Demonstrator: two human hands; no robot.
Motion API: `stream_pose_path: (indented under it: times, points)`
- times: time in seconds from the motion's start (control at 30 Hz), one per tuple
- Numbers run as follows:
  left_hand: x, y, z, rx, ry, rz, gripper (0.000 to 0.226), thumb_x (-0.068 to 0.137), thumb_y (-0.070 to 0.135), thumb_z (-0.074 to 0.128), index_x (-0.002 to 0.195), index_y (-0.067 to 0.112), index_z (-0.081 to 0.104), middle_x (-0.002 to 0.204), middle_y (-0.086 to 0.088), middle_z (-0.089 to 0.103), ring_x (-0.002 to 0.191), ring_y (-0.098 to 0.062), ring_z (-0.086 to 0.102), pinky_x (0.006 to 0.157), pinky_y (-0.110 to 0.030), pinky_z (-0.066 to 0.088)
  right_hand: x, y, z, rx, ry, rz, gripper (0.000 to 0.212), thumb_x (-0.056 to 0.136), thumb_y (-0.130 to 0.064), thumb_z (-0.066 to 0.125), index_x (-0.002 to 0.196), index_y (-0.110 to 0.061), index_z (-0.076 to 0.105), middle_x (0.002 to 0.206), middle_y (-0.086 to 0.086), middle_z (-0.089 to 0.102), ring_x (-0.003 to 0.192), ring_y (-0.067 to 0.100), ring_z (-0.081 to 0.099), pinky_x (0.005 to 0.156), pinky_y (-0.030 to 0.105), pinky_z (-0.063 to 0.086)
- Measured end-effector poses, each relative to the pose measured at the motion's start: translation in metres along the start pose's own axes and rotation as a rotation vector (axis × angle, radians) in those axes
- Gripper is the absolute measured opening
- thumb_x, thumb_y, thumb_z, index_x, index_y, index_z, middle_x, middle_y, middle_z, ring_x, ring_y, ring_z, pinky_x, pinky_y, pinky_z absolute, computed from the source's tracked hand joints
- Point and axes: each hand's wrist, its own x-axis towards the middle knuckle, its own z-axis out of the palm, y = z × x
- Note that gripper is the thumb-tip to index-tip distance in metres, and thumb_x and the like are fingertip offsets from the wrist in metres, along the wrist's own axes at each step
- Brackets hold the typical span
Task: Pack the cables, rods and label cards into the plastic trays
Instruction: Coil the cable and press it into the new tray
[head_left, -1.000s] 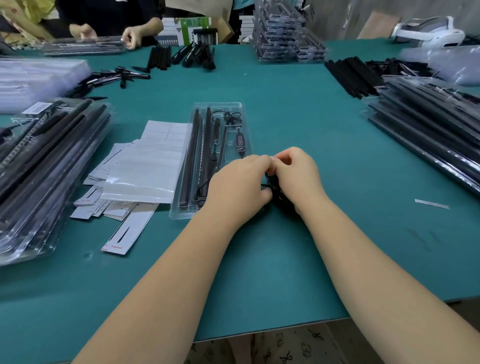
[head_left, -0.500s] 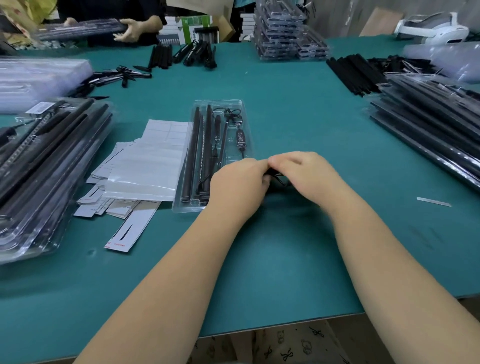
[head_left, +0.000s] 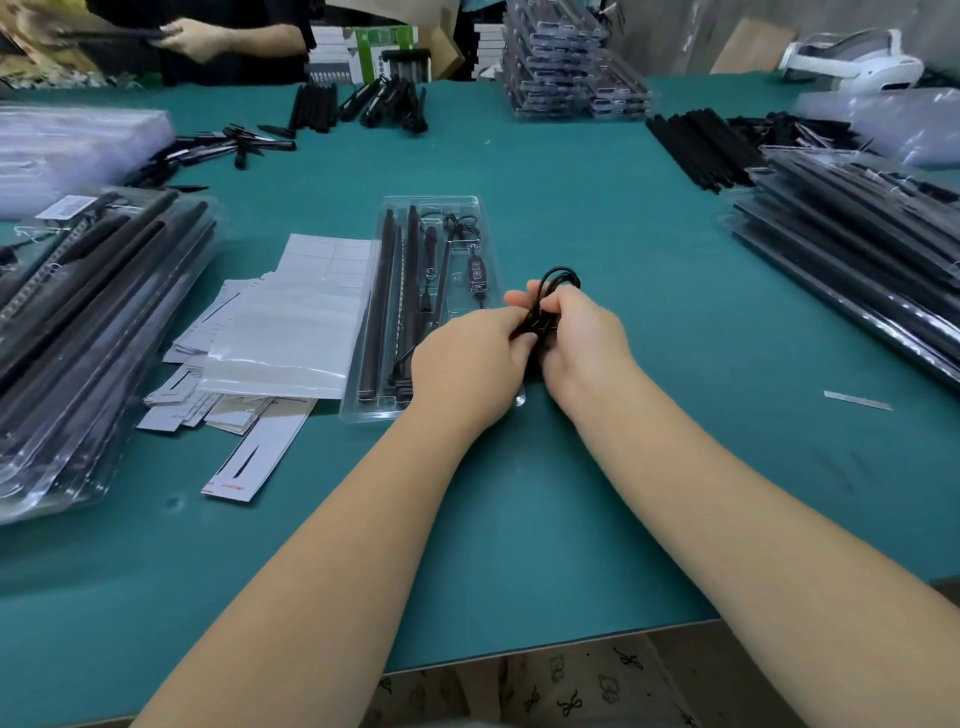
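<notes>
Where the green table (head_left: 597, 208) fills nearly the whole frame, stacked at its edges: filled plastic trays (head_left: 88, 332) in a heap at left, another long heap of filled trays (head_left: 852, 270) along the right, a taller stack of packed trays (head_left: 566, 62) at upper centre. Loose black rods (head_left: 701, 145) bunched at upper right, more rod pieces (head_left: 358, 104) scattered at upper left of centre. Left of centre, a spread of white label cards (head_left: 291, 322) with a clear bag over them (one long card with red print poking toward the lower left). Just right of those cards, touching them, one open clear tray (head_left: 431, 205) lying lengthwise, already carrying long black rods (head_left: 376, 306) in its left channels and a thin cable with an inline controller (head_left: 475, 270) in its right part. Over the tray's lower right corner, both hands close together: left hand (head_left: 467, 364) curled, fingers pinching a coiled black cable (head_left: 553, 291); right hand (head_left: 587, 343) also curled round the same coil, its loop sticking up above the knuckles. Off to the right on bare table, a small pale strip (head_left: 857, 401). At top left, another person's hand (head_left: 195, 39) holding a dark tray
</notes>
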Motion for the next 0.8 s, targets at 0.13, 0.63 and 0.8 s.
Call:
stream_pose_path:
  times: [0.13,0.63,0.8]
  points:
    - [0.002,-0.002,0.0,-0.042,-0.008,-0.023,0.024,0.096,0.038,0.046,0.11,0.028,0.062,0.102,0.002,0.067,0.096,-0.023,0.058,0.063,-0.03,0.038,0.002,-0.001,0.009,0.373,0.036,0.091,0.03,0.089,0.004,0.031,0.077,-0.004,0.057,0.07,0.009,0.058,0.065,0.019,0.054,0.048,0.023,0.048]
    - [0.001,-0.006,-0.002,-0.148,-0.041,0.005,0.031,0.089,0.038,0.058,0.118,0.044,0.062,0.116,0.014,0.065,0.109,-0.013,0.057,0.079,-0.03,0.048,0.013,0.004,0.0,0.401,0.142,0.067,0.064,0.089,-0.049,0.058,0.042,-0.02,0.026,0.043,-0.005,0.023,0.041,0.016,0.034,0.045,0.021,0.044]
    - [-0.002,-0.005,-0.001,-0.093,-0.034,0.111,0.036,0.09,0.034,0.056,0.126,0.037,0.058,0.128,0.016,0.051,0.11,-0.01,0.054,0.083,-0.033,0.049,0.017,0.004,-0.001,0.363,0.128,0.038,0.06,0.098,-0.043,0.045,0.046,-0.018,0.027,0.047,-0.002,0.037,0.052,0.017,0.042,0.057,0.027,0.04]
